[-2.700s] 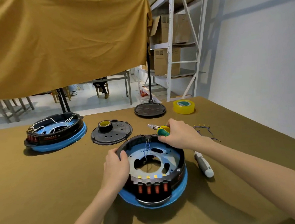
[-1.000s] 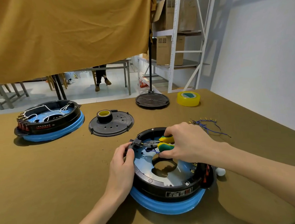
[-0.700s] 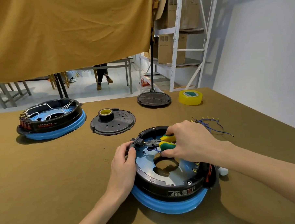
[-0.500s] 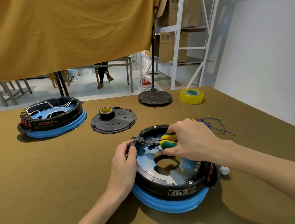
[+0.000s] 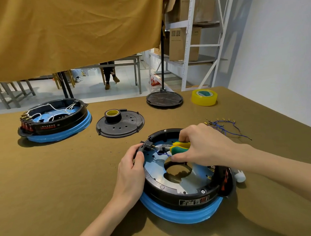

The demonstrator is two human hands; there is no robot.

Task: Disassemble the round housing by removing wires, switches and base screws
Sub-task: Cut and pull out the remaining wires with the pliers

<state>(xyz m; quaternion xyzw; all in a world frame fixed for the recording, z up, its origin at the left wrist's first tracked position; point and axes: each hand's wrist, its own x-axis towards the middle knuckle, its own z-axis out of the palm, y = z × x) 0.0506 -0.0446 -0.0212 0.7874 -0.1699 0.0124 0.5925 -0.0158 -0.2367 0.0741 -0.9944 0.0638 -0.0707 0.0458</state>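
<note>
Head view: round black housing on blue ring [image 5: 181, 193] sits on the counter [image 5: 55, 175] at centre-right. Left hand [image 5: 130, 174] fingers clamp its rim at 9 o'clock, beside the black connector [image 5: 148, 145]. Right hand [image 5: 202, 148] fingers clenched on yellow-green pliers [image 5: 173, 147], nose at the connector terminal. Grip the terminal, not the blue wire [image 5: 162, 154]; pull straight, rim braced.

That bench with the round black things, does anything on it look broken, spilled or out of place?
Nothing looks broken or spilled. A loose bunch of blue wires lies on the table beyond the right hand, apparently pulled out. A black cover plate lies apart with a tape roll on it. That fits disassembly.
</note>
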